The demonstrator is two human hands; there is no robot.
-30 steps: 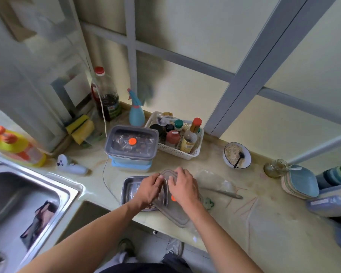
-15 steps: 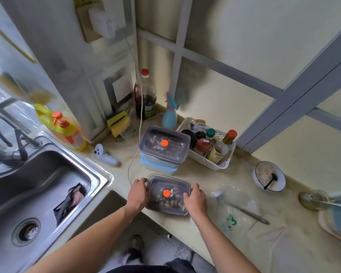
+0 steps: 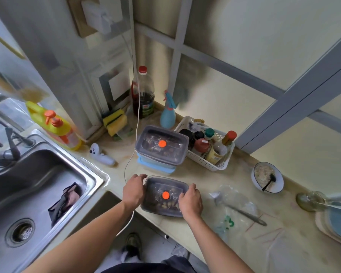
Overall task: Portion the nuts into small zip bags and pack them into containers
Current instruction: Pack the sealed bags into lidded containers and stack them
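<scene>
Gripping the box [image 3: 164,196] at its short ends, the left hand [image 3: 133,191] curled round the 9 o'clock edge and the right hand [image 3: 191,200] round the 3 o'clock edge. A second earlier both hands had been seating the lid; now it sat flat, orange valve up, bagged nuts dim beneath. So this box looked packed (sealing I could only judge) and ready to go on the stack [image 3: 160,149] at 12 o'clock, beside the basket [image 3: 207,160]
</scene>
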